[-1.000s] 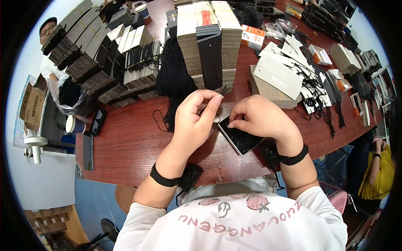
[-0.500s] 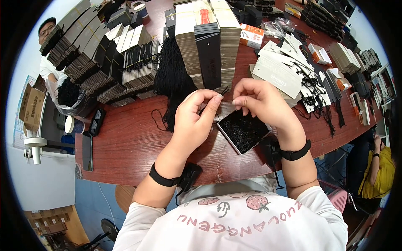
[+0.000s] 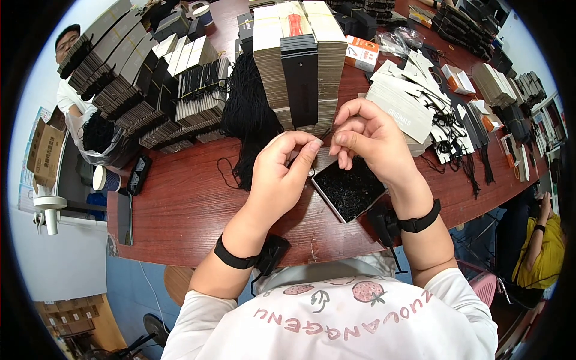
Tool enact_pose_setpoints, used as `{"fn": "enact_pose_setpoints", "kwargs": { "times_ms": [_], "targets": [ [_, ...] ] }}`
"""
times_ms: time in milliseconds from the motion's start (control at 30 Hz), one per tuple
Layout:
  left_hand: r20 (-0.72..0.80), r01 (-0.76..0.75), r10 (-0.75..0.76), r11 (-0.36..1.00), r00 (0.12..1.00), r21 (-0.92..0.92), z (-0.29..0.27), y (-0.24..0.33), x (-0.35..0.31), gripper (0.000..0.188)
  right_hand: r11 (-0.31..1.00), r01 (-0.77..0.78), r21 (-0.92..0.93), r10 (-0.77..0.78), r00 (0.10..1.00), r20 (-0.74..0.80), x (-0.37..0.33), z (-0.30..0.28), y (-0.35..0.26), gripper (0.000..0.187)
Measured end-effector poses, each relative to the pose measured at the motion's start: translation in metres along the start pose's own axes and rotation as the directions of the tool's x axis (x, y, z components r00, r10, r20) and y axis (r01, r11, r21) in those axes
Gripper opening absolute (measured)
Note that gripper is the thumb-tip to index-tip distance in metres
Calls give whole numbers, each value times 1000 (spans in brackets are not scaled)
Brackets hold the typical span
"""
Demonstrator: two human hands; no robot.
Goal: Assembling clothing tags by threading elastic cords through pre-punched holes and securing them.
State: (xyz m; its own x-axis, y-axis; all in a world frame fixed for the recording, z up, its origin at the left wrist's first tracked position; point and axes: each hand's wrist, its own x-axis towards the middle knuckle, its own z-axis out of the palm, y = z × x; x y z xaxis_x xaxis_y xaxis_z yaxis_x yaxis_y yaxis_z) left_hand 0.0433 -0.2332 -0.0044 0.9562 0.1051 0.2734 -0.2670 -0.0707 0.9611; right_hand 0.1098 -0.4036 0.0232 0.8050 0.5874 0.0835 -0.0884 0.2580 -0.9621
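My left hand (image 3: 283, 174) is closed in a pinch, thumb against forefinger, on a thin black cord (image 3: 327, 133) whose short end sticks out toward the other hand. Facing it, my right hand (image 3: 371, 143) pinches thumb and forefinger right beside that cord end; what lies between these fingertips is too small to make out. Below the right hand, a shallow open box (image 3: 347, 191) holds a heap of tiny black pieces. Left of my left hand, a thick hank of black cords (image 3: 245, 120) hangs over the table.
Tall banded stacks of tags (image 3: 270, 72) stand ahead, a black tag (image 3: 300, 84) leaning on their front. Further stacks (image 3: 201, 99) fill the left. Loose pale tags with black cords (image 3: 399, 111) spread at the right of the reddish table (image 3: 180, 210). Two other people sit at the sides.
My right hand has come slightly up and left, its fingertips now closer to the cord end. My left hand has barely moved. The black tag ahead stands a little straighter.
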Motion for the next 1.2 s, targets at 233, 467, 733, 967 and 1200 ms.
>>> {"fn": "enact_pose_setpoints", "kwargs": {
  "times_ms": [233,467,733,967,1200],
  "targets": [
    [12,-69,68,996,998,58,0,-3,1,9,999,32,28,-32,999,-17,0,0,3,17],
    [11,-37,37,999,999,20,0,-5,0,9,998,9,59,-9,1000,-10,2,2,6,18],
    [52,87,-80,985,995,-146,3,2,-2,10,998,-56,-41,56,998,5,0,3,4,17],
    [61,63,-55,989,997,-131,3,4,-1,10,981,24,-193,-32,999,-39,0,6,3,8],
    [54,78,-71,987,996,-140,4,6,-2,10,976,83,-199,-95,994,-52,-1,3,7,5]
  ]
}}
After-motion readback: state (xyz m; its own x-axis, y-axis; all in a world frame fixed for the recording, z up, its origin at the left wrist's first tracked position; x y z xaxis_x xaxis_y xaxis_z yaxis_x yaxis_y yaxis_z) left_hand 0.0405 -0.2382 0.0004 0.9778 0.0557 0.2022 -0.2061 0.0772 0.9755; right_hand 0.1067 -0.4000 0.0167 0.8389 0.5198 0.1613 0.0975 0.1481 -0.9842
